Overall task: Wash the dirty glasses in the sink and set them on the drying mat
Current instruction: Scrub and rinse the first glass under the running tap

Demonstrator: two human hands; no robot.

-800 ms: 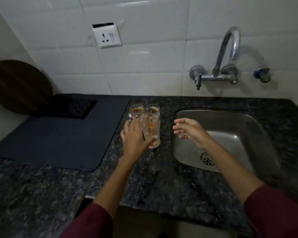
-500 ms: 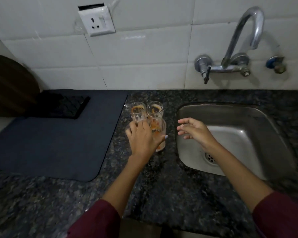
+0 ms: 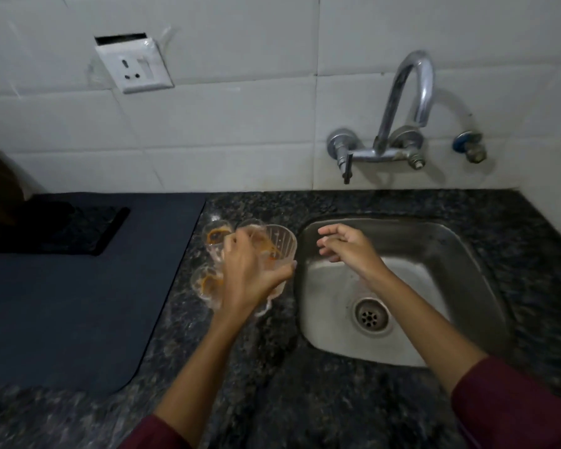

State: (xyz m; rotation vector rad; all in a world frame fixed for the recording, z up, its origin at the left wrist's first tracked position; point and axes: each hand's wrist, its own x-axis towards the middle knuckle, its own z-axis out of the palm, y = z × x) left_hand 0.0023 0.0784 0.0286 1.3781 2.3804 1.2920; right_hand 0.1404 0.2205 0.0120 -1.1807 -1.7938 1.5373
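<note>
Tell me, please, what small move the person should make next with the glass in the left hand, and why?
Probably carry it right, over the sink, under the tap. The left hand grips a ribbed glass with orange residue, raised and tilted above the granite counter. The right hand hovers open over the basin. The drying mat holds no glasses.

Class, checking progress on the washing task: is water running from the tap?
No: the tap spout shows no stream, and the sink basin beneath it has no water falling into it.
</note>
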